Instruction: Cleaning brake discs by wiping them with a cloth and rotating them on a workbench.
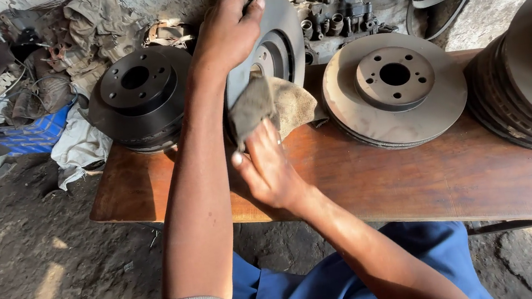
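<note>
1. Left hand (228,32) grip: fingers curled over the top rim of the upright brake disc (277,43), clamping it on edge. Right hand (268,166) grip: fingers pressed together against a grey-brown cloth (271,105).
2. Judgement: steady the rim firmly and keep the cloth flat to the face, so the disc doesn't roll.
3. Disc stands near the back of the wooden desk (418,178), between two flat-lying discs; dull grey, dusty, with a bolt-holed hub.
</note>
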